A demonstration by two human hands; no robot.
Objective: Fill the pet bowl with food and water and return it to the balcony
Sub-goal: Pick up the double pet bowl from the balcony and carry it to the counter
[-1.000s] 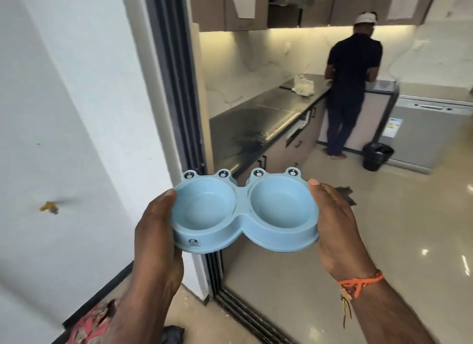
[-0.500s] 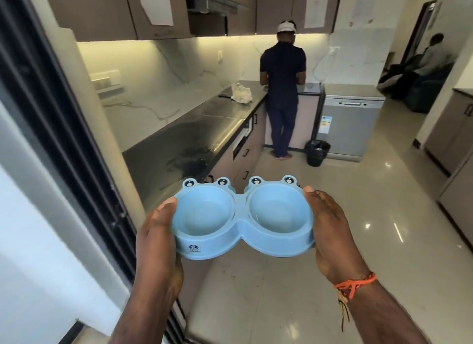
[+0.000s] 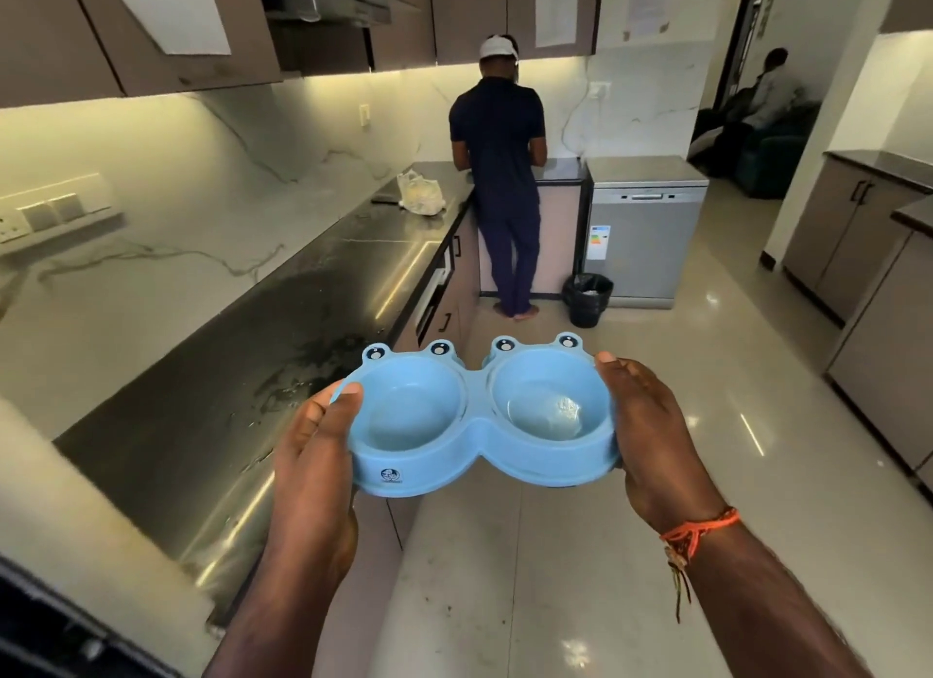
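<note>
I hold a light blue double pet bowl (image 3: 477, 455) with frog eyes on its far rim, level in front of me above the kitchen floor. My left hand (image 3: 315, 455) grips its left end, thumb over the rim. My right hand (image 3: 651, 435) grips its right end the same way; an orange thread is tied round that wrist. The left cup holds nothing. The right cup shows only a small wet sheen at its bottom.
A long black countertop (image 3: 282, 334) runs along the left, with a plastic bag (image 3: 421, 192) at its far end. A person (image 3: 500, 172) stands at the far counter, back turned. A black bin (image 3: 588, 298) and a steel appliance (image 3: 646, 233) stand beyond. Cabinets (image 3: 868, 253) line the right.
I have come through the sliding door into the kitchen; the door frame and white wall have slid out of view at the left. The bowl stays held in both hands.
</note>
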